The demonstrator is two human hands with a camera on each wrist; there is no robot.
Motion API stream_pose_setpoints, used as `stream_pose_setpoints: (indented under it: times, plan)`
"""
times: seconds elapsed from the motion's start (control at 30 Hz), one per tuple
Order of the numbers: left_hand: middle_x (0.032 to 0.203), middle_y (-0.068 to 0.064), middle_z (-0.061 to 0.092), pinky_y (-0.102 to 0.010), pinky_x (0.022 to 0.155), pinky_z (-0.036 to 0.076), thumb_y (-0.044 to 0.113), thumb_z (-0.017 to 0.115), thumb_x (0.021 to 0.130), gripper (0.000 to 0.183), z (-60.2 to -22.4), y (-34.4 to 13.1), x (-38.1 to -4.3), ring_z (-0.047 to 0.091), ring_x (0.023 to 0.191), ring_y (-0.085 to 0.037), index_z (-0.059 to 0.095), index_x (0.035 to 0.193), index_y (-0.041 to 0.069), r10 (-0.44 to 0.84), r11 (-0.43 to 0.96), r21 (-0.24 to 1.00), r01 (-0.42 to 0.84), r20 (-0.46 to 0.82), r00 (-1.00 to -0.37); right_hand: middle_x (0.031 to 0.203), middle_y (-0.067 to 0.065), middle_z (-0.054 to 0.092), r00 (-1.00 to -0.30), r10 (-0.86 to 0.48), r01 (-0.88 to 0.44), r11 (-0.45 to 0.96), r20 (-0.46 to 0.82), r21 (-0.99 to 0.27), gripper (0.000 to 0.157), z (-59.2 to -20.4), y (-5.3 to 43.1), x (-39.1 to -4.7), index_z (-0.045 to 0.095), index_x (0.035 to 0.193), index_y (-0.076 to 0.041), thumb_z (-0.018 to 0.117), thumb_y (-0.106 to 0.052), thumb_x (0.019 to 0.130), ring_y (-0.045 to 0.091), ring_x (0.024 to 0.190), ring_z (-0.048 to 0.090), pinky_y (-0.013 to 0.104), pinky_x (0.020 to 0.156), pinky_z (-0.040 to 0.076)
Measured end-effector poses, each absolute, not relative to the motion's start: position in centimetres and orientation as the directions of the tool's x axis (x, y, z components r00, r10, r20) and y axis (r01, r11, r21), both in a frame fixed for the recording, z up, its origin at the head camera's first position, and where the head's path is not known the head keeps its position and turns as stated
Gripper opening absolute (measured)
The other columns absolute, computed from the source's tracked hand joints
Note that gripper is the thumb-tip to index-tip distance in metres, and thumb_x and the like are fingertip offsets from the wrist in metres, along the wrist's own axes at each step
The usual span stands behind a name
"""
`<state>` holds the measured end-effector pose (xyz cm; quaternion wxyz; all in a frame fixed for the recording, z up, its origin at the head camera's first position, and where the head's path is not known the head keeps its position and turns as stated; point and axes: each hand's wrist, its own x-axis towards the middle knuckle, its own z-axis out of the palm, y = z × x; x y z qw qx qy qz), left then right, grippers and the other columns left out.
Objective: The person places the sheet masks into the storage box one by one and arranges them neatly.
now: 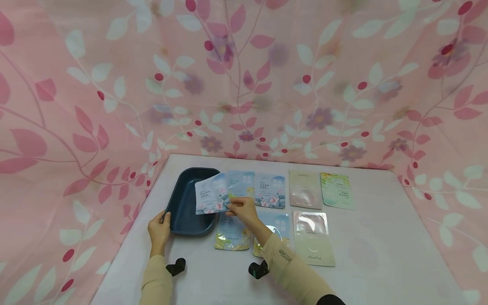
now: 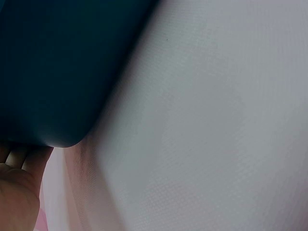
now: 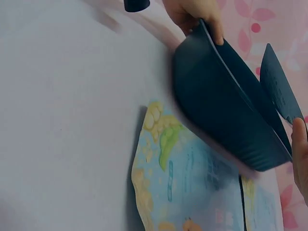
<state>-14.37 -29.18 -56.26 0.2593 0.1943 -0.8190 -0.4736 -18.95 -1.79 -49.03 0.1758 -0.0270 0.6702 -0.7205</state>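
My left hand [image 1: 159,231] grips the rim of a dark blue tray [image 1: 177,201] at its near left side. In the left wrist view, fingers [image 2: 36,161] of that hand lie at the tray's corner. My right hand [image 1: 245,212] pinches the right edge of a pale blue sheet mask packet [image 1: 209,195] with pink flowers, tilted above the tray's right part. From the right wrist view, this packet [image 3: 281,89] shows dark and edge-on over the tray wall [image 3: 211,96]. Under and beside the right forearm lie blue-and-yellow packets [image 1: 232,233], partly covered.
A matching flowered packet [image 1: 270,191] and a blue-yellow one [image 1: 241,182] lie right of the tray. Further right are two pale green-beige packets [image 1: 305,188] [image 1: 314,241] and a bright green one [image 1: 337,190]. Pink leaf-patterned cloth [image 1: 244,84] hangs behind the white table [image 1: 389,254].
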Motion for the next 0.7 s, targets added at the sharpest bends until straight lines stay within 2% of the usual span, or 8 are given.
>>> stream_pose_setpoints:
  times: [0.17,0.4,0.6,0.7]
  plan:
    - [0.089,-0.035,0.064,-0.002,0.057,0.035,-0.003,0.06,0.087,0.021,-56.2,-29.1,-14.3,0.041,0.062,0.025,0.064,0.102,-0.017,-0.564,0.481,0.875,-0.054,0.262,-0.783,0.088,0.028,0.066,-0.952,-0.193,0.239,0.013,-0.237,-0.971,0.028,-49.4,-4.3,-19.2,0.061,0.111,0.015,0.059,0.012,0.083,0.033,0.071,0.068,0.037,0.069,0.055]
    - [0.09,-0.034,0.064,-0.001,0.058,0.036,-0.002,0.059,0.087,0.022,-56.2,-29.1,-14.3,0.041,0.063,0.024,0.064,0.103,-0.017,-0.567,0.477,0.877,-0.053,0.261,-0.781,0.075,0.018,0.067,-0.97,-0.112,0.208,0.071,-0.215,-0.976,0.023,-50.7,-6.6,-19.7,0.067,0.1,0.012,0.063,0.013,0.077,0.027,0.06,0.068,0.029,0.058,0.055]
    - [0.092,-0.034,0.064,-0.001,0.058,0.036,-0.002,0.059,0.088,0.023,-56.1,-29.1,-14.3,0.041,0.063,0.025,0.064,0.104,-0.017,-0.569,0.463,0.885,-0.053,0.25,-0.783,0.083,0.022,0.068,-0.976,-0.098,0.187,0.083,-0.195,-0.979,0.021,-50.6,-8.0,-19.8,0.067,0.097,0.014,0.063,0.012,0.076,0.026,0.059,0.068,0.026,0.055,0.054]
    - [0.089,-0.034,0.064,-0.002,0.057,0.036,-0.002,0.059,0.087,0.022,-56.2,-29.1,-14.2,0.042,0.062,0.024,0.064,0.103,-0.016,-0.571,0.469,0.882,-0.052,0.258,-0.779,0.085,0.02,0.069,-0.978,-0.09,0.17,0.155,-0.186,-0.973,0.017,-50.5,-8.6,-19.6,0.069,0.093,0.012,0.065,0.01,0.076,0.024,0.059,0.068,0.024,0.054,0.053]
